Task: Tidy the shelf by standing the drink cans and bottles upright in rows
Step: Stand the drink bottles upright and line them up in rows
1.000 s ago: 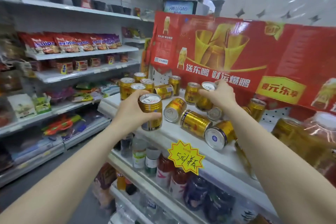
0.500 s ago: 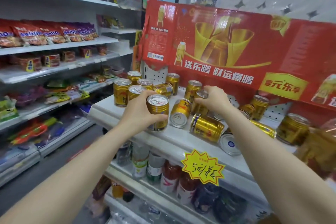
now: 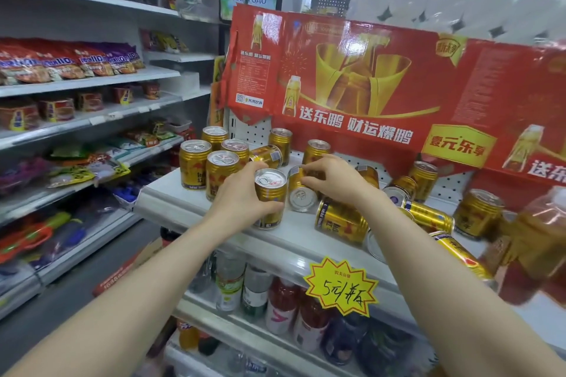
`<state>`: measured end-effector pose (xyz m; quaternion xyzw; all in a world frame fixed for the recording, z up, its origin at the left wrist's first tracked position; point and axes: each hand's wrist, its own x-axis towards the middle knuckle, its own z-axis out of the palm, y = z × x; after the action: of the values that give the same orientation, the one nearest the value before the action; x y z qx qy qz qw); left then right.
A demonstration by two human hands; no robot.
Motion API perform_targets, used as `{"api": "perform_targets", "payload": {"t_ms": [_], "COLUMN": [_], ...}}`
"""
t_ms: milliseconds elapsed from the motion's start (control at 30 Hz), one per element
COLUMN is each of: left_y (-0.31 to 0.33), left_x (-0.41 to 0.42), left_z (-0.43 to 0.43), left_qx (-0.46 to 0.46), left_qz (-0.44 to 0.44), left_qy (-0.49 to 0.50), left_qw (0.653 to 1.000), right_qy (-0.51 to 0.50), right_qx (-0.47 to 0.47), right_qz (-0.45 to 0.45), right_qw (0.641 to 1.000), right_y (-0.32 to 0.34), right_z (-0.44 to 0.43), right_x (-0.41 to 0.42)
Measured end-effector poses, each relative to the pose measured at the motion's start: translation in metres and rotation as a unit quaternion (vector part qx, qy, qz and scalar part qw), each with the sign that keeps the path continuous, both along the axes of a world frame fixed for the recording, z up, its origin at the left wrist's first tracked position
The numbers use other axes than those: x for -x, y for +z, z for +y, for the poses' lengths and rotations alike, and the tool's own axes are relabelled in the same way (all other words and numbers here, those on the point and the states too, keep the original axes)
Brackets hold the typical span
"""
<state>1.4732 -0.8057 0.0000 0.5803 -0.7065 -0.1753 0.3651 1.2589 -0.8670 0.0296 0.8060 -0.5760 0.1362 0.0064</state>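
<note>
Gold drink cans crowd a white shelf (image 3: 171, 202). My left hand (image 3: 242, 196) grips an upright gold can (image 3: 271, 193) whose base rests near the shelf's front edge. My right hand (image 3: 332, 177) closes over a can lying on its side (image 3: 301, 196), silver end facing me. Several upright cans (image 3: 194, 164) stand in rows at the shelf's left end. More cans lie tipped to the right, one (image 3: 341, 220) just below my right wrist and others (image 3: 428, 217) farther along. A few cans (image 3: 424, 176) stand by the back panel.
A red cardboard display board (image 3: 382, 89) rises behind the cans. A yellow star price tag (image 3: 341, 286) hangs on the shelf front. Bottles (image 3: 254, 288) fill the shelf below. Snack shelves (image 3: 76, 82) line the left aisle. A blurred amber bottle (image 3: 539, 229) sits at the right.
My left hand lowered its can onto the shelf next to the standing rows. My right hand left the can it held farther back and came forward onto the tipped can. The camera moved closer.
</note>
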Motion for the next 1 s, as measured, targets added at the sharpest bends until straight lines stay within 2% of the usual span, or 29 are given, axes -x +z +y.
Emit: {"api": "perform_targets", "payload": {"t_ms": [133, 367, 567, 800, 1000], "left_y": [-0.003, 0.002, 0.01, 0.027, 0.036], "left_x": [0.003, 0.004, -0.001, 0.002, 0.046], "left_z": [-0.006, -0.011, -0.011, -0.005, 0.005], "left_qx": [0.008, 0.025, 0.067, 0.164, 0.226], "left_qz": [-0.025, -0.152, -0.216, -0.24, -0.224], "left_qy": [-0.005, -0.025, -0.053, -0.091, -0.163], "left_qw": [1.0, 0.988, 0.973, 0.953, 0.934], "right_qy": [-0.018, -0.014, -0.007, -0.051, -0.1], "right_qx": [0.016, 0.033, 0.082, 0.123, 0.164], "right_qz": [0.016, 0.058, 0.07, 0.101, 0.108], "right_qw": [1.0, 0.998, 0.994, 0.986, 0.975], "right_y": [-0.007, -0.011, -0.007, 0.006, 0.009], "right_z": [-0.012, -0.011, 0.002, 0.059, 0.135], "right_x": [0.003, 0.003, 0.011, 0.042, 0.085]}}
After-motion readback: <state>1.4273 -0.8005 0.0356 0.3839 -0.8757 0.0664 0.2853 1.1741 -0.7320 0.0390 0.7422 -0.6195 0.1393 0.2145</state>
